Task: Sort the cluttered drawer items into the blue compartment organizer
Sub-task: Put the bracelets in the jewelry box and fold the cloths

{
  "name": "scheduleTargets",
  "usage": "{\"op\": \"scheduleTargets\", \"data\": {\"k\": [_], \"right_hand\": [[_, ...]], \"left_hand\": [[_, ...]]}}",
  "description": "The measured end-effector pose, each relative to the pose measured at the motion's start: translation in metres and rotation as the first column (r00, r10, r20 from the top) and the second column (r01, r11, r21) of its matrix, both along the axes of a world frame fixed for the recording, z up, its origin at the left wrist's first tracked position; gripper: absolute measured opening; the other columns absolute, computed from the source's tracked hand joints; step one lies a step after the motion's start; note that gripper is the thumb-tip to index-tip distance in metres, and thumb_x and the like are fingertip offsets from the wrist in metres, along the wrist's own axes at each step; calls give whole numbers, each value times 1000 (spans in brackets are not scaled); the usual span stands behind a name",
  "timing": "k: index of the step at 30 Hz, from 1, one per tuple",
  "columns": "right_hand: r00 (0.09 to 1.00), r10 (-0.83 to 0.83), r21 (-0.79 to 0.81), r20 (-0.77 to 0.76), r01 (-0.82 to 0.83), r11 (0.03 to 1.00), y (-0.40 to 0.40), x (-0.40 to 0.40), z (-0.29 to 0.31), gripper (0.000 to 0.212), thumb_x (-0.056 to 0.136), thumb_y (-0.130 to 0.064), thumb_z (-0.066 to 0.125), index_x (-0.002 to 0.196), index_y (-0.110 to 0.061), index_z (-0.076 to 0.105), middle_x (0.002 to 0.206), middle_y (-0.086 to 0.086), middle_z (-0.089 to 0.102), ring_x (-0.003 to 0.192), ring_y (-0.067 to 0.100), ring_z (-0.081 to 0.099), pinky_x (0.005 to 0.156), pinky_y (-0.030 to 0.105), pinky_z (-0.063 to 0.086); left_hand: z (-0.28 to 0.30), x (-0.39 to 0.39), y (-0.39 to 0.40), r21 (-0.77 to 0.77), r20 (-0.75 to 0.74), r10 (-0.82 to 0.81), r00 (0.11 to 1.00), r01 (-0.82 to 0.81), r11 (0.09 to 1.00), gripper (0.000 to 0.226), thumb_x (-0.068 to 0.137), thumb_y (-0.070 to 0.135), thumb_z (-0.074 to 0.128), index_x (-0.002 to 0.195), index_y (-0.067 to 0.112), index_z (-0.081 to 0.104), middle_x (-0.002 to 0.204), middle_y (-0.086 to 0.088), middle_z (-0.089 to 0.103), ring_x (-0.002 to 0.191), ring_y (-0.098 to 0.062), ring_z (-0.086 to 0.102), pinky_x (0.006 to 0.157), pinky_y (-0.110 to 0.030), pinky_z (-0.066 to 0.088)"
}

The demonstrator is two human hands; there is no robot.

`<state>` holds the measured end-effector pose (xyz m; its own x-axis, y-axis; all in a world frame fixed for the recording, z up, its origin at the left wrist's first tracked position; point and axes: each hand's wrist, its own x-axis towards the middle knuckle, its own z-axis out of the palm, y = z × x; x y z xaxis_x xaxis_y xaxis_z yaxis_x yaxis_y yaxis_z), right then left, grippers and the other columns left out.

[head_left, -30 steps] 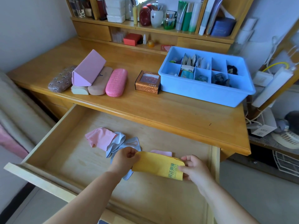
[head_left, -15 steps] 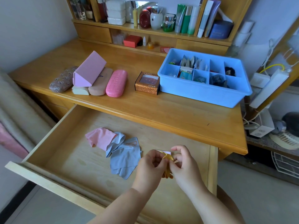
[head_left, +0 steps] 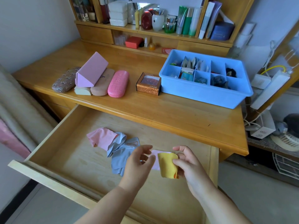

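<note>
— fingers? what's each hand doing?
— right hand (head_left: 187, 165) pinches a folded yellow cloth (head_left: 167, 165) above the open drawer (head_left: 64, 159), near its right edge. left hand (head_left: 137, 162) hangs loose beside it, holding nothing.
— organizer?
— blue organizer (head_left: 202, 94) sits at the tabletop's (head_left: 161, 113) right edge.

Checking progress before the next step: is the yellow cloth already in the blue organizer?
No, the folded yellow cloth is pinched in the right hand over the open drawer, away from the blue organizer.
</note>
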<state>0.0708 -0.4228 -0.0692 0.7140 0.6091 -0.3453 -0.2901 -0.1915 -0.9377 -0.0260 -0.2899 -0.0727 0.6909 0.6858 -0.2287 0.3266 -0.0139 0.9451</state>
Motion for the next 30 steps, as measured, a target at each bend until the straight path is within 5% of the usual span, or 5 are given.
{"op": "scheduleTargets", "data": {"k": [6, 10, 17, 25, 30], "right_hand": [[989, 58, 60, -138, -50, 997, -1, 9, 0, 30, 91, 2, 40, 109, -18, 54, 76, -5, 66, 66, 6, 59, 56, 21, 43], [981, -95, -21, -170, 93, 995, -1, 11, -12, 31, 93, 3, 42, 107, -22, 53, 91, 4, 61, 80, 20, 61, 60, 31, 50], [896, -103, -42, -432, 94, 995, -5, 5, -23, 24, 92, -36, 57, 108, -18, 55, 91, 11, 72, 75, 26, 69, 59, 33, 53], [883, -134, -147, -449, 76, 986, -12, 3, -35, 39, 83, 16, 54, 112, -11, 53, 78, 13, 62, 55, 21, 58, 43, 23, 47], [592, -354, -78, -724, 440, 895, -1, -7, -36, 16, 87, -19, 63, 86, -5, 55, 65, 11, 61, 58, 22, 58, 48, 26, 54]], "left_hand": [[-4, -1, 4, -713, 77, -190, 979, 188, 676, 20, 91, 20, 60, 108, 12, 64, 100, -8, 70, 91, -20, 68, 80, -33, 55], [-11, -1, 5, -531, 72, -28, 997, 62, 845, 35, 88, -5, 58, 110, 21, 51, 65, 0, 62, 61, -13, 62, 59, -30, 55], [-13, -4, -2, -286, 33, -163, 986, 165, 944, 29, 89, -4, 53, 80, 17, 71, 74, -3, 66, 57, -12, 64, 59, -22, 54], [-22, -13, -4, -171, -137, -278, 951, 254, 952, 36, 80, 7, 70, 106, 30, 61, 61, -1, 67, 58, -9, 66, 64, -16, 50], [-22, -11, -17, -45, -4, -150, 989, 150, 988, 50, 80, -1, 67, 115, 32, 55, 87, 1, 63, 59, -7, 61, 58, -12, 44]]}}
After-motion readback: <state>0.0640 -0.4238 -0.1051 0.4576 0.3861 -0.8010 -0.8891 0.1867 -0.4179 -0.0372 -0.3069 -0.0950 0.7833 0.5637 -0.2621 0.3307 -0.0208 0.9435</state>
